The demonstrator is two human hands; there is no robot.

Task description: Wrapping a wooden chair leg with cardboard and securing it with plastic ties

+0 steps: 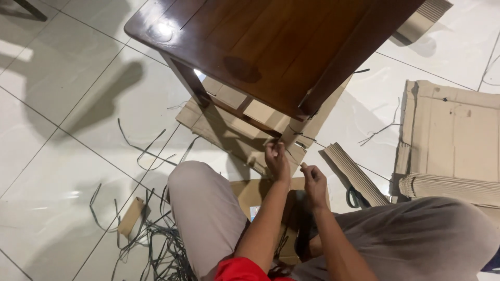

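Two hands work close together at the near corner of a dark wooden table, where a cardboard-wrapped leg (298, 136) comes down to the tiled floor (62, 156). The left hand (276, 160) is up against the bottom of that wrap, fingers pinched on its edge or on the thin dark strap (304, 137) crossing it; which of the two I cannot tell. The right hand (314, 182) sits just beside and a little nearer the person, fingers curled as if nipping something small, though nothing shows clearly in it. The leg's long axis runs up and away from both hands, so the left hand is the nearer one.

Scissors (355, 198) lie on the floor just right of the right hand, beside a strip of corrugated cardboard (354, 174). Flattened cardboard sheets (453, 135) fill the right side; cut straps (151, 244) tangle by the left knee (190, 179).
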